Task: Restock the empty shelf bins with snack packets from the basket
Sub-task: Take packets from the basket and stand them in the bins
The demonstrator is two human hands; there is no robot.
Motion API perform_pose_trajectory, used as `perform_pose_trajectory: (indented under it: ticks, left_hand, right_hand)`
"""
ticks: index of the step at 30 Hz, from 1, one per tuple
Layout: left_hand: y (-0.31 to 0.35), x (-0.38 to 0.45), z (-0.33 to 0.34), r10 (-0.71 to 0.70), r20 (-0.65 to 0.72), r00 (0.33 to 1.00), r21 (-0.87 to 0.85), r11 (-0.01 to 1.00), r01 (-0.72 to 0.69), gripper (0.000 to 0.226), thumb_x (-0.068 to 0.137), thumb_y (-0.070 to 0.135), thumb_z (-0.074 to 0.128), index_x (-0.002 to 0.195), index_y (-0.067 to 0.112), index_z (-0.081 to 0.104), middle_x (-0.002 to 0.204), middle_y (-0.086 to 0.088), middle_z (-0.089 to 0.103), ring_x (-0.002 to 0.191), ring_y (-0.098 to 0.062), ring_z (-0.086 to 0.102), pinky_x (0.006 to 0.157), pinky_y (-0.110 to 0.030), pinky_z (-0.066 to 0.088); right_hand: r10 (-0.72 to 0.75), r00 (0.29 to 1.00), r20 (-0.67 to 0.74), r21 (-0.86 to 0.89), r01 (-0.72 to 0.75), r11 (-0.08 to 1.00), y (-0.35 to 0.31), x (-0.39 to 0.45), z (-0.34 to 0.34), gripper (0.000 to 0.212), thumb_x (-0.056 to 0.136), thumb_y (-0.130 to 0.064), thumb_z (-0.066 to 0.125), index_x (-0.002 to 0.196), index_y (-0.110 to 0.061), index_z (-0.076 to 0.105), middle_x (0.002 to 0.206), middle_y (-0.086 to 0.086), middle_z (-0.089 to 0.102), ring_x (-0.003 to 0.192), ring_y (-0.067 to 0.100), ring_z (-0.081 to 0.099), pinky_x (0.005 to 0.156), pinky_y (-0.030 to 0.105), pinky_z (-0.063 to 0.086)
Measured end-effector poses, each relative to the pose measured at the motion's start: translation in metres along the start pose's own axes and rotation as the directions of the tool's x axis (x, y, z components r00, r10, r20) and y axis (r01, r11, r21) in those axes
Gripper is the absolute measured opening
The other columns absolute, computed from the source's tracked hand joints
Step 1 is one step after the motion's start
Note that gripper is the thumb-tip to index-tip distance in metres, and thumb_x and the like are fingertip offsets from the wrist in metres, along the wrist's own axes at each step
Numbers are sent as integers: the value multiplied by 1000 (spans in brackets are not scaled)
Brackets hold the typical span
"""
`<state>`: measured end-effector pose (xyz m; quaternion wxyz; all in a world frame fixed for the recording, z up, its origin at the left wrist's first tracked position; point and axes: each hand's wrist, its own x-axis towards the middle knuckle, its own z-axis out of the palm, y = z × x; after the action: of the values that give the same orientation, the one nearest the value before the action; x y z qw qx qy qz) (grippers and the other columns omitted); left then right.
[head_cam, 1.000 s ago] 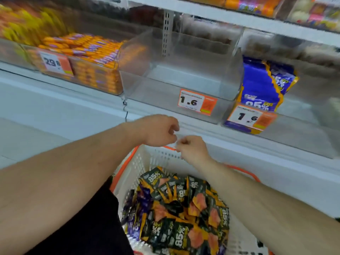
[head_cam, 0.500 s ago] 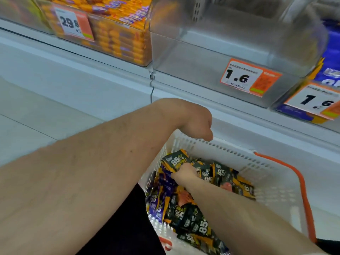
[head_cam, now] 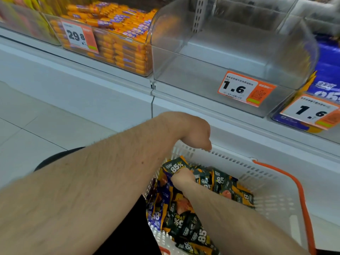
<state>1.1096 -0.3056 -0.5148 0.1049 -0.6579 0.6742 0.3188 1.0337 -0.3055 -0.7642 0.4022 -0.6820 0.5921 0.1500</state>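
A white plastic basket [head_cam: 261, 183] with an orange handle is seen at about 5 o'clock of the view, below the shelf. It is filled with dark snack packets [head_cam: 185, 225] marked "85%", and some purple ones are mixed in at its 9 o'clock side. The right hand [head_cam: 183, 178] is lowered into the basket and its fingers are curled on a black packet [head_cam: 174, 165] at the top of the pile; whether more than one packet is caught cannot be told. The left hand [head_cam: 195, 132] is held above the far rim of the basket at about 12 o'clock of it. Its fingers are bent down and hidden behind the back of the hand, so it cannot be told if they are closed or if something is held.

On the shelf, the clear empty bin [head_cam: 230, 57] with the price tag [head_cam: 244, 88] "1.6" is seen at about 1 o'clock, and no packet lies in it. The bin at its 9 o'clock side is already full of orange snack bars [head_cam: 117, 34], and the bin at its 3 o'clock side holds blue packets [head_cam: 327, 70].

The task is judged to be at its very beginning: the first grasp is only being made, nothing is placed yet, and almost the whole basket is left to be moved up into the empty bin
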Motion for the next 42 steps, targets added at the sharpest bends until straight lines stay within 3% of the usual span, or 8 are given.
perform_pose_trajectory:
  ticks: [4, 14, 20, 25, 28, 32, 38, 42]
  left_hand:
    - [-1, 1, -1, -17, -1, 1000, -12, 1000, 17, 48, 99, 43, 47, 135, 11, 53, 136, -4, 54, 121, -23, 53, 100, -36, 43]
    - [-3, 14, 23, -130, -59, 990, -355, 929, 101, 82, 89, 58, 56, 152, 15, 24, 155, -5, 34, 136, -24, 40, 110, -36, 34]
    - [17, 14, 28, -104, -35, 994, -809, 588, 33, 30, 94, 38, 61, 117, 19, 58, 120, 3, 65, 104, -15, 66, 95, -41, 50]
    - [44, 20, 28, -177, -249, 952, -954, 214, -210, 15, 94, 7, 61, 109, 10, 61, 104, -8, 72, 85, -19, 70, 72, -33, 58]
    - [58, 21, 20, -205, -451, 869, -830, 453, -324, 12, 91, 3, 64, 91, 15, 64, 91, -5, 71, 76, -18, 66, 66, -29, 55]
    - [82, 19, -10, 44, -627, 778, -373, 860, -349, 14, 87, 8, 69, 80, 19, 64, 78, 2, 67, 70, -13, 63, 69, -23, 51]
    - [138, 21, -51, 218, -651, 727, -141, 906, -399, 5, 89, 23, 69, 89, 26, 65, 86, 13, 65, 79, -4, 62, 65, -15, 46]
    - [156, 34, -62, 127, -775, 619, -201, 879, -432, 4, 91, 30, 65, 91, 26, 65, 84, 17, 61, 78, -4, 57, 64, -13, 42]
  right_hand:
    - [-80, 996, -44, 135, 85, 987, 14, -16, -55, 22, 92, -13, 55, 107, -1, 66, 81, 10, 59, 65, 22, 52, 57, 30, 40]
    - [-283, 953, -112, 674, 282, 683, 65, -122, -217, 13, 101, -8, 50, 92, -16, 54, 73, 0, 71, 64, 14, 69, 59, 26, 43]
    - [-308, 938, -158, 864, 282, 417, 86, -158, -253, 13, 101, -12, 48, 94, -18, 57, 81, 2, 73, 70, 16, 68, 72, 33, 47]
    - [-262, 946, -193, 733, 317, 602, 100, -178, -261, 9, 98, -9, 56, 94, -14, 62, 88, 5, 72, 69, 17, 64, 69, 32, 50]
    - [-117, 838, -534, 410, 377, 831, 106, -193, -275, 7, 87, -18, 71, 82, -19, 66, 85, -4, 67, 78, 15, 59, 72, 34, 49]
    - [-302, 624, -721, 21, 455, 890, 103, -215, -295, 16, 82, -21, 75, 95, -24, 67, 90, -12, 60, 80, 8, 54, 68, 16, 36]
    - [-399, 762, -510, 224, 566, 794, 109, -206, -303, 12, 87, -15, 72, 96, -24, 73, 98, -6, 75, 87, 10, 70, 80, 33, 58]
    - [-265, 783, -563, 485, 572, 662, 123, -207, -316, 14, 91, -6, 66, 84, -16, 71, 72, -3, 69, 44, -2, 52, 44, 13, 38]
